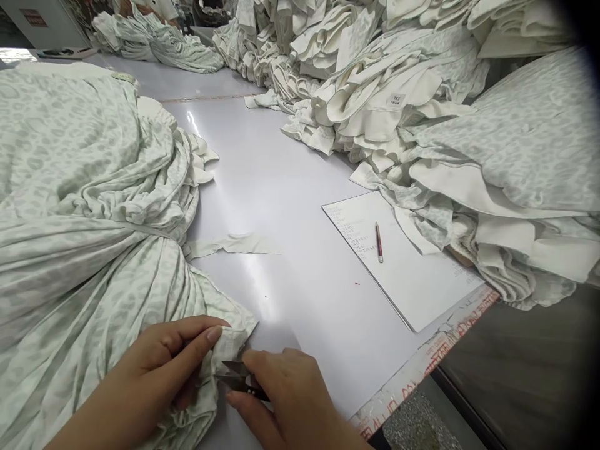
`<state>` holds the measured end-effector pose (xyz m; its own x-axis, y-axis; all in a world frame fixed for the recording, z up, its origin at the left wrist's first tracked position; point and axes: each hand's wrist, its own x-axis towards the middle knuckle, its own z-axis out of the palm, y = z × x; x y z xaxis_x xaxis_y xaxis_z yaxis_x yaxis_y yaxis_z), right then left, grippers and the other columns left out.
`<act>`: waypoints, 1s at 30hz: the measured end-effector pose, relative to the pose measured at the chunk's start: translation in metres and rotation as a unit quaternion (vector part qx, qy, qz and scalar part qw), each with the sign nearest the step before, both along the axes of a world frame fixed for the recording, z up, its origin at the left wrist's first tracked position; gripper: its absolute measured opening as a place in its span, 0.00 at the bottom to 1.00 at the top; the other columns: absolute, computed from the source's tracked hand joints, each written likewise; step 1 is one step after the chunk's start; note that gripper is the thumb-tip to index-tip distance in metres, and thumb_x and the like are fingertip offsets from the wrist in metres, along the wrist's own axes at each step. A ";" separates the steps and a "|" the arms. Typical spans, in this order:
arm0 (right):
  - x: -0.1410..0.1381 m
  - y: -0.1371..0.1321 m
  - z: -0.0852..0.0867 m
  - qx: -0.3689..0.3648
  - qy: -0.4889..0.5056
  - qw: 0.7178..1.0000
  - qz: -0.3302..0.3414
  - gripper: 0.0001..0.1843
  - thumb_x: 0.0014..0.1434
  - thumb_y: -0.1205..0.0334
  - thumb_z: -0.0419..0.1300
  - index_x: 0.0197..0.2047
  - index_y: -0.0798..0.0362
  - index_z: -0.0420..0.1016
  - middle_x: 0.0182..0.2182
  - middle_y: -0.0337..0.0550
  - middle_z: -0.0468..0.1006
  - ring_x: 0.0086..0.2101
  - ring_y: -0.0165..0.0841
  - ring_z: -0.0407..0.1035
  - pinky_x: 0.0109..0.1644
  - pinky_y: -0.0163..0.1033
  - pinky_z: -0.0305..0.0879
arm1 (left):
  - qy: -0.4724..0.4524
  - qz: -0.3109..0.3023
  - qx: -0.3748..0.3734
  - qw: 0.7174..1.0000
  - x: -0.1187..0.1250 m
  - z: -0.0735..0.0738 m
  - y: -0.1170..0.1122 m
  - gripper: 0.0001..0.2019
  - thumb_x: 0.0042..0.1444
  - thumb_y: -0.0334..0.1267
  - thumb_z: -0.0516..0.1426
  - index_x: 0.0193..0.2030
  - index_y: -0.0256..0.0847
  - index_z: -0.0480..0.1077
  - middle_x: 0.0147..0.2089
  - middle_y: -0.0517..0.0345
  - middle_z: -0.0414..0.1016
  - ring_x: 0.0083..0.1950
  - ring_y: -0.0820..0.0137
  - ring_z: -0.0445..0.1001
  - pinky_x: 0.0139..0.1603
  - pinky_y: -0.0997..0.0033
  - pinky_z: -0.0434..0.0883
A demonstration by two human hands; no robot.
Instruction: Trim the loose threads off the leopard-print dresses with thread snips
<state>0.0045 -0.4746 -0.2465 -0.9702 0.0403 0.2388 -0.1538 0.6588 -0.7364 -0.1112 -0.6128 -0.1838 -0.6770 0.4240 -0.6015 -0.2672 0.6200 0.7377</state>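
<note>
A large bundle of pale green patterned fabric (79,206), tied round its middle with a cloth strip, lies on the left of the white table (290,206). My left hand (169,362) pinches the bundle's lower corner edge between thumb and fingers. My right hand (290,400) is closed round small dark thread snips (239,378), whose blades touch the fabric edge just beside the left fingers.
A sheet of paper (403,262) with a red pen (379,242) lies at the table's right edge. Heaps of white and patterned cloth pieces (422,106) fill the right and back. A loose fabric strip (234,245) lies mid-table. The table edge (422,369) drops to the floor at lower right.
</note>
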 end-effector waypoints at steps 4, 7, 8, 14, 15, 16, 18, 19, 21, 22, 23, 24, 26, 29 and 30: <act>-0.002 -0.008 -0.007 0.036 0.028 0.999 0.011 0.20 0.71 0.50 0.42 0.36 0.53 0.66 0.24 0.38 0.76 0.23 0.32 0.69 0.29 0.37 0.50 | -0.008 -0.017 0.006 1.000 -0.003 0.001 0.000 0.23 0.50 0.59 0.56 0.39 0.40 0.74 0.15 0.69 0.58 0.19 0.76 0.57 0.22 0.77 0.55; -0.003 -0.012 -0.010 0.058 0.046 0.997 0.001 0.21 0.72 0.52 0.39 0.36 0.53 0.66 0.24 0.39 0.76 0.23 0.32 0.68 0.29 0.38 0.50 | -0.027 -0.051 0.018 0.998 -0.009 -0.003 -0.005 0.23 0.52 0.59 0.56 0.40 0.41 0.75 0.15 0.70 0.58 0.18 0.77 0.57 0.21 0.78 0.55; -0.003 -0.013 -0.011 0.060 0.047 0.997 0.001 0.20 0.72 0.54 0.39 0.36 0.53 0.66 0.24 0.39 0.76 0.23 0.32 0.68 0.29 0.38 0.50 | -0.033 -0.062 0.020 0.997 -0.010 -0.005 -0.007 0.23 0.52 0.59 0.56 0.40 0.41 0.75 0.15 0.70 0.59 0.18 0.77 0.57 0.21 0.79 0.55; 0.002 -0.004 -0.005 -0.038 -0.023 0.999 -0.006 0.11 0.67 0.56 0.50 0.38 0.52 0.68 0.25 0.37 0.74 0.24 0.32 0.66 0.30 0.36 0.53 | 0.032 -0.060 0.017 0.998 -0.006 -0.015 -0.012 0.21 0.58 0.57 0.52 0.45 0.45 0.73 0.14 0.69 0.61 0.18 0.75 0.61 0.20 0.79 0.62; 0.002 0.001 -0.004 -0.066 -0.041 0.997 -0.019 0.09 0.66 0.56 0.51 0.39 0.51 0.68 0.25 0.36 0.73 0.24 0.32 0.65 0.31 0.35 0.54 | 0.089 -0.078 0.025 0.993 -0.004 -0.017 -0.013 0.19 0.60 0.55 0.51 0.45 0.46 0.73 0.17 0.67 0.65 0.21 0.73 0.66 0.23 0.78 0.66; 0.002 0.006 -0.003 -0.098 -0.058 0.993 -0.033 0.08 0.66 0.56 0.52 0.39 0.51 0.68 0.25 0.35 0.72 0.25 0.31 0.65 0.30 0.34 0.54 | 0.154 -0.105 0.038 0.982 -0.002 -0.018 -0.015 0.17 0.61 0.53 0.50 0.45 0.47 0.72 0.23 0.63 0.71 0.28 0.70 0.72 0.30 0.76 0.71; 0.001 0.018 -0.003 -0.163 -0.086 0.981 -0.060 0.08 0.66 0.56 0.53 0.39 0.51 0.66 0.24 0.33 0.67 0.24 0.30 0.62 0.29 0.33 0.54 | 0.266 -0.187 0.063 0.944 0.002 -0.018 -0.017 0.14 0.64 0.47 0.48 0.46 0.49 0.71 0.43 0.57 0.75 0.49 0.66 0.74 0.49 0.73 0.72; 0.000 0.023 -0.004 -0.189 -0.095 0.975 -0.074 0.08 0.67 0.56 0.52 0.38 0.51 0.65 0.24 0.32 0.65 0.24 0.29 0.61 0.28 0.32 0.53 | 0.291 -0.230 0.063 0.926 0.003 -0.016 -0.017 0.13 0.65 0.45 0.46 0.46 0.49 0.70 0.50 0.57 0.73 0.55 0.66 0.71 0.54 0.72 0.69; -0.001 0.032 -0.008 -0.224 -0.108 0.963 -0.107 0.10 0.67 0.55 0.51 0.36 0.51 0.64 0.23 0.31 0.61 0.24 0.28 0.58 0.27 0.32 0.53 | 0.286 -0.284 0.018 0.915 0.004 -0.013 -0.015 0.14 0.67 0.44 0.42 0.41 0.48 0.68 0.45 0.58 0.73 0.49 0.68 0.74 0.48 0.73 0.71; -0.001 0.035 -0.010 -0.235 -0.113 0.958 -0.123 0.10 0.67 0.55 0.51 0.36 0.51 0.64 0.23 0.32 0.60 0.24 0.28 0.57 0.27 0.32 0.52 | 0.288 -0.296 -0.015 0.911 0.004 -0.012 -0.012 0.16 0.67 0.45 0.41 0.38 0.46 0.66 0.37 0.59 0.74 0.40 0.69 0.75 0.40 0.73 0.73; -0.001 0.037 -0.013 -0.243 -0.115 0.954 -0.135 0.11 0.67 0.54 0.51 0.35 0.51 0.64 0.24 0.32 0.59 0.25 0.28 0.57 0.27 0.32 0.52 | 0.313 -0.299 -0.060 0.900 0.005 -0.011 -0.007 0.16 0.67 0.47 0.40 0.37 0.46 0.65 0.31 0.60 0.72 0.33 0.68 0.75 0.33 0.72 0.72; -0.001 0.037 -0.015 -0.250 -0.117 0.951 -0.142 0.12 0.67 0.53 0.51 0.35 0.51 0.64 0.24 0.32 0.59 0.25 0.28 0.56 0.27 0.32 0.52 | 0.354 -0.300 -0.109 0.879 0.006 -0.012 -0.001 0.16 0.66 0.48 0.41 0.37 0.44 0.65 0.27 0.60 0.71 0.29 0.67 0.74 0.29 0.70 0.71; -0.001 0.037 -0.019 -0.259 -0.118 0.948 -0.142 0.12 0.67 0.53 0.51 0.35 0.51 0.63 0.24 0.32 0.59 0.25 0.28 0.55 0.27 0.32 0.52 | 0.443 -0.314 -0.194 0.817 0.009 -0.018 0.014 0.15 0.64 0.47 0.45 0.41 0.40 0.67 0.26 0.55 0.73 0.28 0.59 0.75 0.28 0.62 0.70; 0.000 0.036 -0.021 -0.266 -0.120 0.948 -0.129 0.11 0.67 0.53 0.52 0.36 0.50 0.63 0.24 0.31 0.58 0.25 0.28 0.54 0.27 0.32 0.51 | 0.491 -0.359 -0.237 0.757 0.013 -0.032 0.035 0.13 0.60 0.29 0.45 0.33 0.37 0.70 0.28 0.47 0.76 0.29 0.54 0.76 0.33 0.55 0.70; 0.000 0.037 -0.021 -0.268 -0.120 0.948 -0.126 0.11 0.67 0.53 0.52 0.36 0.50 0.63 0.24 0.31 0.58 0.25 0.28 0.54 0.27 0.32 0.51 | 0.492 -0.365 -0.233 0.755 0.013 -0.036 0.039 0.15 0.57 0.23 0.44 0.29 0.38 0.70 0.27 0.47 0.75 0.27 0.56 0.75 0.33 0.56 0.69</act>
<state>0.0047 -0.4378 -0.2675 -0.9378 0.3302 -0.1077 0.1724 0.1734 -0.9696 -0.0979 -0.5741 -0.2195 -0.5822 0.7975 -0.1585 0.8065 0.5911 0.0119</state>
